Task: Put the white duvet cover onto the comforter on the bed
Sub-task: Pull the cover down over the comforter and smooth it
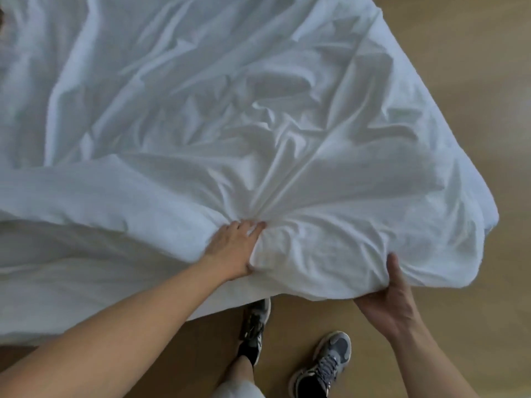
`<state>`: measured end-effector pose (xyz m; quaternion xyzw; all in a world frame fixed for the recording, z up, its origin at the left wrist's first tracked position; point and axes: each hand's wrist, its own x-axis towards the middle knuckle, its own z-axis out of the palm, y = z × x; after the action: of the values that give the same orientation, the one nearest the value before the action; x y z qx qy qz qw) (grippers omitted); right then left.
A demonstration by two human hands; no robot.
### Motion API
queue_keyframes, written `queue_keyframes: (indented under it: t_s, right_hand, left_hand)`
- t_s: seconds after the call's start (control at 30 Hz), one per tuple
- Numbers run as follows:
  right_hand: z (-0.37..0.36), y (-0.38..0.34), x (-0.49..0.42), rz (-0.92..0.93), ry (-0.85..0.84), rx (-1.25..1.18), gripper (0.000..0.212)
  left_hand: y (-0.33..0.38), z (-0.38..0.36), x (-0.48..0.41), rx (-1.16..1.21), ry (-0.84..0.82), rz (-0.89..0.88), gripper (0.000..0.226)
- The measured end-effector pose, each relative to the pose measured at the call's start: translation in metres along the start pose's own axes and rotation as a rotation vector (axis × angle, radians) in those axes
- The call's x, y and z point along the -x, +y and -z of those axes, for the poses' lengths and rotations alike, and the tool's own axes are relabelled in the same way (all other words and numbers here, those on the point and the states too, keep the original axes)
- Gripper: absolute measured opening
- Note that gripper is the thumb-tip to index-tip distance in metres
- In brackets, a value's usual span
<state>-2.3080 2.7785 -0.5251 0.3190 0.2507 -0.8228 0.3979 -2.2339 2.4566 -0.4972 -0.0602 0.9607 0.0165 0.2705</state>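
Across the upper and middle frame, the white duvet cover [258,124] lies rumpled in soft creases. At lower centre my left grip [234,249] clutches a bunch of radiating folds. At lower right my right grip [388,297] pinches its rounded hem, thumb on top.

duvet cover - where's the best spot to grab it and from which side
On the duvet cover, likely the rounded near-right corner that overhangs the wooden floor: come from below its hem, thumb on top, as the right hand does. The left hand grips bunched folds further in, where the creases gather.
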Motion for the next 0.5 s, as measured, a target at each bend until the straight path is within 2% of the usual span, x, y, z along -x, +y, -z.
queue_keyframes:
  t_s: [0.07,0.13,0.23,0.27,0.33,0.37,0.4,0.43,0.5]
  right_hand:
    - [-0.020,0.020,-0.006,-0.041,-0.026,0.124,0.086]
    - [-0.048,0.042,-0.014,-0.069,0.031,0.393,0.094]
    - [-0.093,0.075,-0.025,-0.028,0.167,0.631,0.079]
    - [-0.105,0.082,-0.030,0.008,0.285,0.635,0.067]
    - [-0.125,0.090,-0.041,0.088,0.524,0.598,0.049]
    - [-0.135,0.089,-0.046,0.100,0.549,0.582,0.046]
    - [-0.147,0.085,-0.051,0.101,0.525,0.565,0.043]
    - [-0.160,0.077,-0.056,0.109,0.476,0.549,0.038]
    - [-0.190,0.057,-0.061,0.127,0.348,0.484,0.028]
  left_hand:
    - [0.001,0.011,-0.018,0.121,0.045,0.055,0.079]
    - [0.004,0.009,-0.015,0.181,0.058,0.088,0.076]
    - [-0.002,-0.007,0.018,0.140,0.092,-0.009,0.090]
    - [-0.010,-0.014,0.033,0.147,0.170,-0.049,0.086]
    - [-0.035,-0.028,0.068,0.318,0.482,-0.064,0.058]
    - [-0.050,-0.035,0.085,0.456,0.631,0.032,0.046]
    - [-0.063,-0.040,0.102,0.642,0.719,0.233,0.050]
    - [-0.076,-0.044,0.116,0.893,0.706,0.503,0.063]
    - [-0.104,-0.044,0.129,1.511,0.445,1.048,0.088]
